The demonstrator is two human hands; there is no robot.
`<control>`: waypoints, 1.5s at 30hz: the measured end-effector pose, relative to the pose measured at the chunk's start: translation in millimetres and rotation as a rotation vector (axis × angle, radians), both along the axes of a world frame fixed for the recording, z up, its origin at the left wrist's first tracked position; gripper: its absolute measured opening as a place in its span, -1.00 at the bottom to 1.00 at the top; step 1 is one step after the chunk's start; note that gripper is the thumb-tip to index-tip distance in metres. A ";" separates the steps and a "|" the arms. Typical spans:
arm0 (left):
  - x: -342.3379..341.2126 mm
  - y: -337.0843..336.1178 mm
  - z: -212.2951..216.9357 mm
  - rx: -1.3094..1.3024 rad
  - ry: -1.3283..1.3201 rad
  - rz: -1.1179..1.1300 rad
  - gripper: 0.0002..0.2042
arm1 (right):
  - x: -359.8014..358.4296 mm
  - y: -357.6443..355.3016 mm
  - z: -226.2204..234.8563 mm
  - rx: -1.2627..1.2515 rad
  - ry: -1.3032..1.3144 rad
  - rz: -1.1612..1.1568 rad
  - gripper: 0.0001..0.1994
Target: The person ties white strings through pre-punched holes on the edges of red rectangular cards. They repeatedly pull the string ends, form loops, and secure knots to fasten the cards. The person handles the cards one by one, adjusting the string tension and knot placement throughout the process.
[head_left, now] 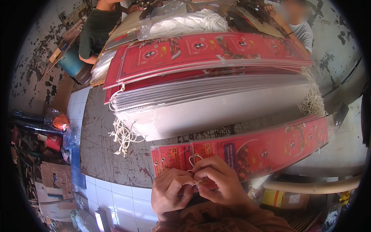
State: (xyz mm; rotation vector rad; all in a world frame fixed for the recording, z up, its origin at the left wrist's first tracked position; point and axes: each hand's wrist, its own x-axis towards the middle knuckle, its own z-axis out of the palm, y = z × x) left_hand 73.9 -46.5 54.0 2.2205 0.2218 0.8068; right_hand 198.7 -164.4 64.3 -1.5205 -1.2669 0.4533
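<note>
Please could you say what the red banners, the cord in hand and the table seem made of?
Red banners: probably plastic or laminated card, glossy, given their bright sheen. Cord: likely cotton or synthetic fibre, matt, from its soft loop. Table: possibly painted wood or metal; its dull top shows scratches.

You had a teal drum (72,61) upper left | white floor tiles (121,201) lower left | a yellow box (271,198) beside a brown carton (293,202) lower right
</note>
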 end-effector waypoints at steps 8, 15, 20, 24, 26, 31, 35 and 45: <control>-0.1 -2.3 -1.1 -0.008 0.003 0.018 -0.68 | -0.2 -0.5 -0.2 -0.007 0.007 0.001 -0.79; -0.2 -0.5 -1.8 0.005 0.001 0.005 -0.68 | 0.3 -0.1 0.2 0.003 -0.003 0.001 -0.79; -0.3 -2.1 -1.1 -0.029 0.011 0.021 -0.69 | -1.0 0.1 -0.4 0.001 0.025 -0.006 -0.79; 0.5 -2.2 -0.6 -0.029 0.014 0.026 -0.68 | -0.1 -0.1 2.5 0.002 0.024 -0.008 -0.79; -0.3 -1.0 -0.9 -0.021 0.006 0.017 -0.68 | 0.1 0.7 1.9 0.004 0.015 0.001 -0.78; 0.1 0.7 -2.5 -0.006 -0.010 -0.002 -0.68 | 0.4 0.6 1.7 0.007 0.017 0.004 -0.78; -0.2 3.5 -6.2 0.019 -0.032 -0.011 -0.69 | 0.4 0.7 1.0 0.006 0.021 0.009 -0.78; -0.4 1.5 -11.1 -0.024 -0.057 0.020 -0.69 | 0.6 0.0 0.5 0.000 0.019 0.009 -0.78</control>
